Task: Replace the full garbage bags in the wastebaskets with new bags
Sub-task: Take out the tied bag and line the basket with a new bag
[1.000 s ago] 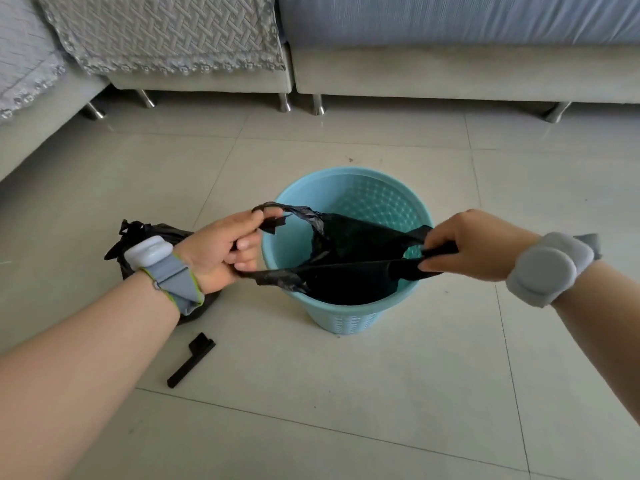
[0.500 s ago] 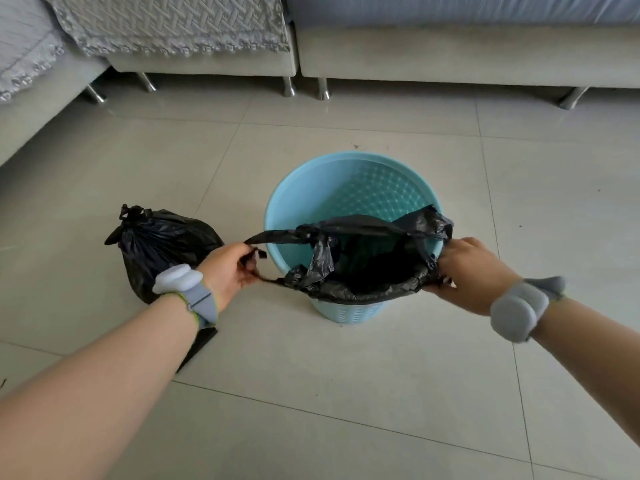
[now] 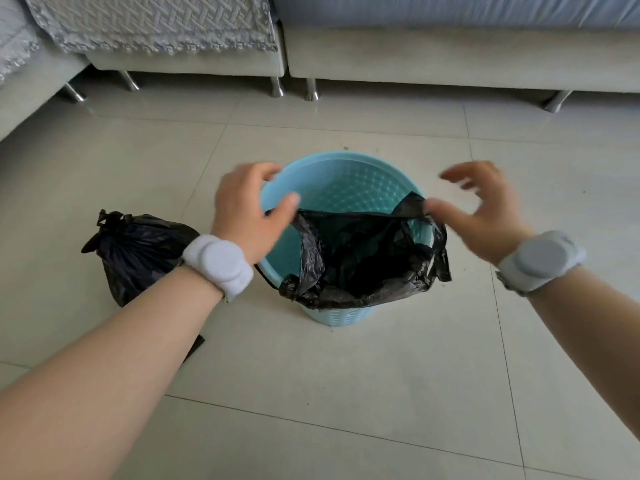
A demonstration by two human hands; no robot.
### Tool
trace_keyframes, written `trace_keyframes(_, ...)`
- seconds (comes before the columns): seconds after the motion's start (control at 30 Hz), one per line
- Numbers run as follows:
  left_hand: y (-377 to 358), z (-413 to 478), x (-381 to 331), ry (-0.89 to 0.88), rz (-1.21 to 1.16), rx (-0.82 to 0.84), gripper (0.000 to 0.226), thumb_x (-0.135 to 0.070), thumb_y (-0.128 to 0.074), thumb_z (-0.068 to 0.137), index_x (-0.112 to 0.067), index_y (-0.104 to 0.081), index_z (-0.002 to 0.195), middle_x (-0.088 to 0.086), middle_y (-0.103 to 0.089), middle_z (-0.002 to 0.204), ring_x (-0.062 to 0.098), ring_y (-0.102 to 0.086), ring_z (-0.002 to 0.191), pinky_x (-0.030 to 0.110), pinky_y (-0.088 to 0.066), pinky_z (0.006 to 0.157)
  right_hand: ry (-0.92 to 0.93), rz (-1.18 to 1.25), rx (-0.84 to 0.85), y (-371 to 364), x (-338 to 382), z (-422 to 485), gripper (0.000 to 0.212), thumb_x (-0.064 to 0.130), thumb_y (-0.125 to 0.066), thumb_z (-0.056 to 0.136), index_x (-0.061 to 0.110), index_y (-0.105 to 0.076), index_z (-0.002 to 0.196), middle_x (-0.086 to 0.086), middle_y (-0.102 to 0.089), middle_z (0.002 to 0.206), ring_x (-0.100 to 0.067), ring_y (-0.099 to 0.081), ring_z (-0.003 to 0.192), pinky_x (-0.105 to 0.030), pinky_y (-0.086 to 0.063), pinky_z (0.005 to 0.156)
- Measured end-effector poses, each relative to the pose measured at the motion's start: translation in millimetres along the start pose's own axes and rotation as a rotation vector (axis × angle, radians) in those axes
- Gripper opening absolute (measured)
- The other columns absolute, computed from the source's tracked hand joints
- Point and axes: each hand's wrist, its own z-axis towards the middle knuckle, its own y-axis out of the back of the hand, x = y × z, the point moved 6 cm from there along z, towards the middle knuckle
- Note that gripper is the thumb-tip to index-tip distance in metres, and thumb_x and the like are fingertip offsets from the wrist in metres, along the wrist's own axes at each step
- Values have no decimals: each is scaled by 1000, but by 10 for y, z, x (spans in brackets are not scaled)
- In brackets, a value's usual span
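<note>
Hanging over the near rim of a light blue perforated plastic wastebasket [image 3: 346,188], a thin black plastic garbage bag [image 3: 360,258] sags inside; left hand [image 3: 242,213] and right hand [image 3: 485,216] hover at either rim, fingers spread, grasping nothing; a knotted full black bag [image 3: 138,251] sits left on the tiled floor [image 3: 346,393].

Crinkly glossy plastic bag [image 3: 360,258], perforated matt plastic wastebasket [image 3: 346,181].

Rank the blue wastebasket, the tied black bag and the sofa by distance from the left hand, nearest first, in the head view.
1. Blue wastebasket: its left rim at the left hand.
2. Tied black bag: on the floor, left of the wrist.
3. Sofa: along the back.
</note>
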Motion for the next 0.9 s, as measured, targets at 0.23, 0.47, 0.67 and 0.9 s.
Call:
trace_keyframes(0.23, -365, 190, 103, -122, 392, 254, 15, -30, -61, 86, -20, -71, 89, 4, -51, 130, 27, -35, 128, 33, -19, 107, 245, -494, 303, -574, 249, 341, 21, 26, -56, 89, 16, -68, 103, -7, -56, 124, -31, -47, 114, -39, -37, 96)
trace_keyframes(0.47, -260, 485, 300, 221, 57, 200, 16, -24, -60, 88, -10, -68, 89, 7, -66, 105, 25, -59, 99, 26, -41, 83, -95, -65, 120, -399, 39, 608, 13, 20, -58, 87, 13, -69, 89, -2, -62, 84, -20, -55, 76, -27, -42, 65)
trace_keyframes(0.67, -314, 737, 519, 358, -17, 235, 10, -26, -62, 87, -17, -65, 83, -5, -57, 68, 14, -51, 61, 23, -37, 57, -366, 124, 212, -473, -217, 767, 18, 25, -66, 83, 8, -68, 80, -8, -60, 71, -21, -53, 64, -28, -41, 61)
trace_keyframes(0.9, -617, 590, 749, 756, -611, 426, 23, -13, -48, 96, -13, -54, 74, 4, -52, 59, 5, -50, 35, 12, -42, 38, -722, 525, 274, -743, -410, 776, 9, 16, -67, 82, 8, -67, 85, -12, -67, 83, -24, -64, 71, -34, -55, 74)
